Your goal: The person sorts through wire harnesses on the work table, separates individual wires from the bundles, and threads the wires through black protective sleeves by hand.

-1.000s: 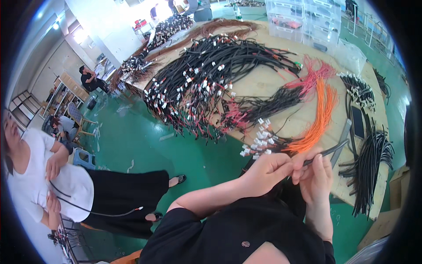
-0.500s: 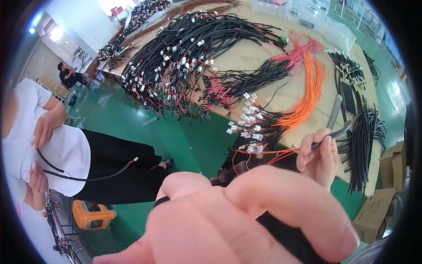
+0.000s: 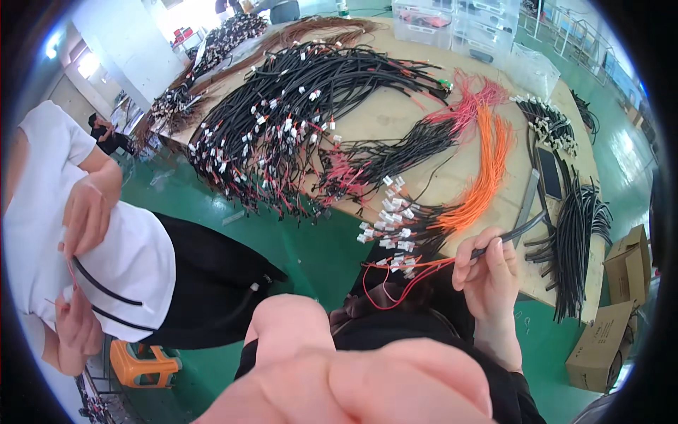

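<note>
My right hand (image 3: 487, 272) pinches a black cable sleeve (image 3: 519, 227) beside the table's near edge. Thin red and orange wires (image 3: 424, 267) come out of the sleeve's left end and loop down in front of my dark clothing. The sleeve's other end points toward the black tubes on the table. Very close to the view, my left hand (image 3: 353, 385) fills the lower middle, its fingers partly cut off and folded out of sight. Nothing shows in it. White connectors (image 3: 392, 215) on orange-and-black wires hang over the table edge near my right hand.
The table (image 3: 417, 152) carries black cable bundles (image 3: 318, 85), orange wires (image 3: 492, 162), cut black tubes (image 3: 575, 244), a metal ruler (image 3: 526, 205) and a phone (image 3: 549, 172). A co-worker (image 3: 92, 233) at left handles black cable. An orange stool (image 3: 145, 364) and cardboard boxes (image 3: 604, 346) flank me.
My right hand has shifted left and slightly down with the sleeve. My left hand has moved lower, its extended finger no longer showing. The co-worker's cable end now hangs lower.
</note>
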Tool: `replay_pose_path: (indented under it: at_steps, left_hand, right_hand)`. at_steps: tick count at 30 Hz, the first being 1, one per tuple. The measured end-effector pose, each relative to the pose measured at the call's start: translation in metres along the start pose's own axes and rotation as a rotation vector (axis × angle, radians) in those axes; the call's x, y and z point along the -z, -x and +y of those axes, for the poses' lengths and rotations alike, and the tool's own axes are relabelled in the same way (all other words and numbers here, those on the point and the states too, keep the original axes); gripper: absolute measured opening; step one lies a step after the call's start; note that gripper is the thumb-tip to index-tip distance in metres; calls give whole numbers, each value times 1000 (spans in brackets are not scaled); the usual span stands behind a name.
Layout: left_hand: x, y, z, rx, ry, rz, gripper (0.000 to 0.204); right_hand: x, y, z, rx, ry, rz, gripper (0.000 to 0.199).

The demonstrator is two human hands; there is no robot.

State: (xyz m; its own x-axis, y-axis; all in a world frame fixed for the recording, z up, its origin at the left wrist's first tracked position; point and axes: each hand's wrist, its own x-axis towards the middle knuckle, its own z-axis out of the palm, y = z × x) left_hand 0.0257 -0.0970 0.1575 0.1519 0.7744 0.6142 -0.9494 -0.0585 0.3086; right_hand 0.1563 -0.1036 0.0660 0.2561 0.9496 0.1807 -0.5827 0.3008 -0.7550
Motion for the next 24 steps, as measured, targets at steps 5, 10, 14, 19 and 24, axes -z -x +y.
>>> replay_pose_path:
  at_steps: [5, 10, 14, 19, 24]
  left_hand:
    - [-2, -13, -15, -66, 60, 74, 44]
    - [-5, -21, 1, -154, -5, 134, 46]
    - [87, -35, 3, 219, -1322, -478, 28]
    - [119, 1, -38, 563, -1164, -297, 18]
    - [118, 2, -38, 584, -1224, -193, 13]
  right_hand:
    - [8, -3, 1, -35, 17, 38, 20]
    - [4, -4, -2, 48, -55, -13, 21]
    - [8, -27, 11, -7, -17, -42, 21]
    - [10, -29, 22, 23, 81, 57, 21]
    - [10, -35, 23, 31, 45, -51, 20]
